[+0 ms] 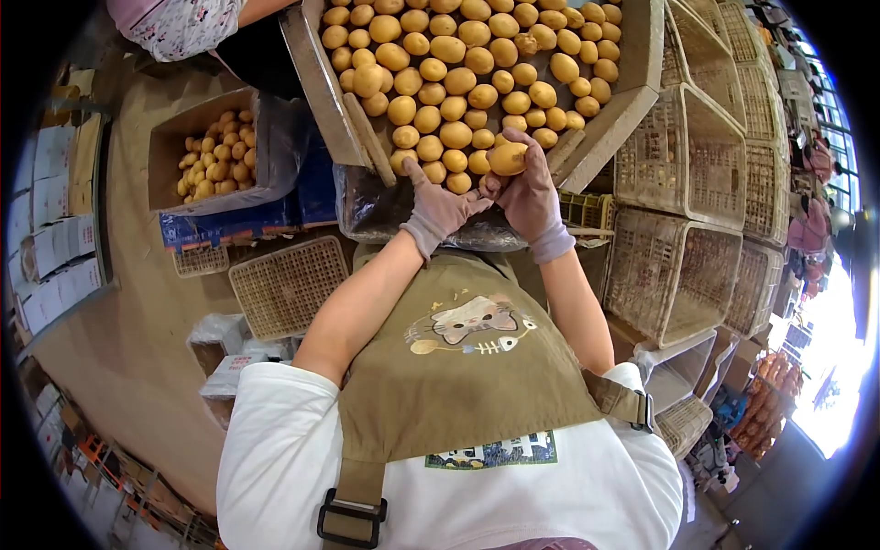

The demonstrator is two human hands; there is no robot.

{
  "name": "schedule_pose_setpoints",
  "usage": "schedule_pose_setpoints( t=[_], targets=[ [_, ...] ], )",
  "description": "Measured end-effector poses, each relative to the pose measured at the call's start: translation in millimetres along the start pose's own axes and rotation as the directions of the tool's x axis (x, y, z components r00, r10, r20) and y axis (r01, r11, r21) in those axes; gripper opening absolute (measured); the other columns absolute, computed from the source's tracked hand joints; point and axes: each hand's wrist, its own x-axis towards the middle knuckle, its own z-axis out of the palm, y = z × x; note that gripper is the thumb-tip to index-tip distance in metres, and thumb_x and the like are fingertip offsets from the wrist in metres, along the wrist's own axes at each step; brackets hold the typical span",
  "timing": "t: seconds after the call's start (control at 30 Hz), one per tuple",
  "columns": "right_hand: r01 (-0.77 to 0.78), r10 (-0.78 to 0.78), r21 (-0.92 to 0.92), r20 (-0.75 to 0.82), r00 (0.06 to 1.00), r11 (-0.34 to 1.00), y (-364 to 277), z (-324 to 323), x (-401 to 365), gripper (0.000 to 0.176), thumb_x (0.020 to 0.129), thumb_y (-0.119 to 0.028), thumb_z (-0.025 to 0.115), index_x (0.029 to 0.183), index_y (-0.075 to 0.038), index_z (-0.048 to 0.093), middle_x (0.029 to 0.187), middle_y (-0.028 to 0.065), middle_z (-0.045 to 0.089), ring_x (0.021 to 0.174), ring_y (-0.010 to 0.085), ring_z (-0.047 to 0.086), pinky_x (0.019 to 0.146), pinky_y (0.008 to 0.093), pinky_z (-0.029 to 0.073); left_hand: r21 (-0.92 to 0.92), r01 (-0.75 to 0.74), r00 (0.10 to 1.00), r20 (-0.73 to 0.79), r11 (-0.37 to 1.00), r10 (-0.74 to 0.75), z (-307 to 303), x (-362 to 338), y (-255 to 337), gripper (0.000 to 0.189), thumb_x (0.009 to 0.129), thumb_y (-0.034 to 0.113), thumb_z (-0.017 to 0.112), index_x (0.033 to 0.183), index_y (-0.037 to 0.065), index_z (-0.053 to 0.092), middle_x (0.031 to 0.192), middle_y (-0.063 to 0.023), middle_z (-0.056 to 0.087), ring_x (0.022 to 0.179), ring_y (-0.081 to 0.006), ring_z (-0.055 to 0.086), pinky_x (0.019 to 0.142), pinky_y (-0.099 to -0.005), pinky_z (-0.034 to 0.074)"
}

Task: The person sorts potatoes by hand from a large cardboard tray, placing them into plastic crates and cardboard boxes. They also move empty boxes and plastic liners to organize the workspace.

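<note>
In my gloved right hand (533,194) a yellow potato (507,159) is gripped, held just above the front edge of the sorting tray. My gloved left hand (440,205) is beside it at the tray's mouth, fingers apart, with loose potatoes (456,135) directly beyond it. One fingertip of that hand is close to a potato; whether it touches cannot be made out. The wooden-sided tray (321,87) is spread with many potatoes. Below my hands lies dark plastic lining (367,213), partly hidden by my wrists.
To the left, a plastic-lined box (206,204) of potatoes stands on blue material. A plastic crate (290,286) lies on the floor nearby. Stacked crates (674,261) line the right side. At the upper left, another person's patterned sleeve (188,27) reaches beside the tray.
</note>
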Motion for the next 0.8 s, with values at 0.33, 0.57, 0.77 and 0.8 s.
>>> schedule_pose_setpoints(
  t=[0.33, 0.57, 0.77, 0.8],
  targets=[
    [-0.015, -0.010, -0.182, -0.136, 0.991, 0.983, -17, 28, -19, 0.029, 0.090, -0.007, 0.068, 0.116, -0.006, 0.056, 0.098, 0.0055, 0.064, 0.061, 0.0084, 0.053, 0.052, 0.0230, 0.043, 0.034, -0.011, 1.000, -0.012, 0.999, 0.011, 8, -3, -1, 0.135, 0.061, 0.100, 0.044, 0.160, 0.015, 0.011, 0.165, -0.0154, 0.016, 0.150, -0.0420, 0.018, 0.116, -0.0676, 0.018],
    [-0.124, 0.086, -0.245, -0.161, 0.983, 0.962, -26, 34, -21, 0.040, 0.105, -0.037, 0.044, 0.098, -0.002, 0.064, 0.078, 0.0049, 0.062, 0.045, 0.0081, 0.043, 0.044, 0.0235, 0.037, 0.054, -0.014, 0.998, -0.066, 0.998, 0.017, 11, -5, -1, 0.138, 0.059, 0.099, 0.049, 0.160, 0.014, 0.009, 0.165, -0.0149, 0.014, 0.150, -0.0440, 0.016, 0.117, -0.0667, 0.016],
    [-0.129, 0.133, 0.037, -0.193, 0.972, 0.991, -29, 38, -20, 0.048, 0.105, -0.042, 0.042, 0.111, 0.000, 0.063, 0.088, 0.0073, 0.067, 0.052, 0.0101, 0.051, 0.048, 0.0236, 0.044, 0.094, -0.024, 0.999, -0.047, 0.995, 0.028, 21, -8, -4, 0.137, 0.059, 0.098, 0.050, 0.160, 0.015, 0.010, 0.165, -0.0143, 0.015, 0.150, -0.0444, 0.015, 0.118, -0.0663, 0.015],
    [-0.138, 0.143, 0.042, -0.190, 0.971, 0.990, -25, 28, -20, 0.047, 0.105, -0.042, 0.042, 0.113, 0.000, 0.063, 0.092, 0.0078, 0.068, 0.054, 0.0109, 0.052, 0.050, 0.0239, 0.046, 0.078, -0.023, 0.999, -0.035, 0.997, 0.026, 16, -7, -4, 0.134, 0.061, 0.099, 0.046, 0.160, 0.015, 0.012, 0.164, -0.0145, 0.016, 0.149, -0.0451, 0.017, 0.118, -0.0654, 0.017]
  ],
)
